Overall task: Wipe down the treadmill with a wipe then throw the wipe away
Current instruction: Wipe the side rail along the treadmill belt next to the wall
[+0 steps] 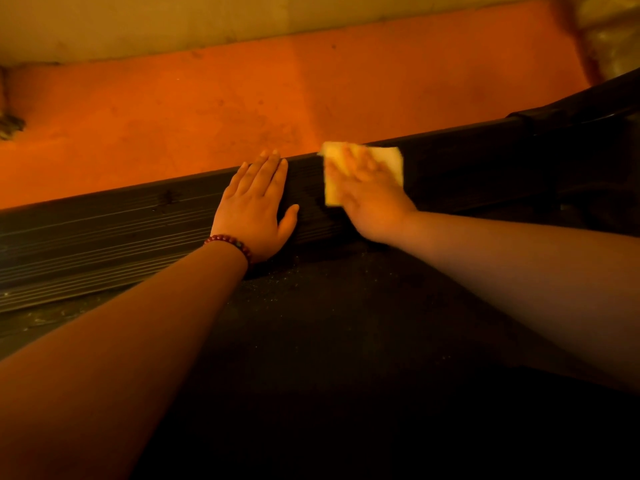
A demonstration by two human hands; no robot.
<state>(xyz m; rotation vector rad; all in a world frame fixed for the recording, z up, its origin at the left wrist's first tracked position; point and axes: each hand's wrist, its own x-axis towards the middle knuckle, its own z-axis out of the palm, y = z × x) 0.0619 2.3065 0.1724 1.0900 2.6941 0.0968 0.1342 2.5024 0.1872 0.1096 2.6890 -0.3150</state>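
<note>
Two hands: one left hand (pixel 254 209), one right hand (pixel 370 199). Two bare forearms, one behind each hand. One wipe (pixel 388 161), pale and square-cornered, under the right hand. One treadmill (pixel 485 174), showing one ribbed side rail (pixel 104 237) and one dark belt (pixel 346 323). One beaded bracelet (pixel 232 242) on the left wrist; beads too small and dim to number. One orange floor (pixel 173 126). One pale wall (pixel 138 22) beyond it. One dark clump (pixel 10 124) at the floor's far left edge, too blurred to tell what.
</note>
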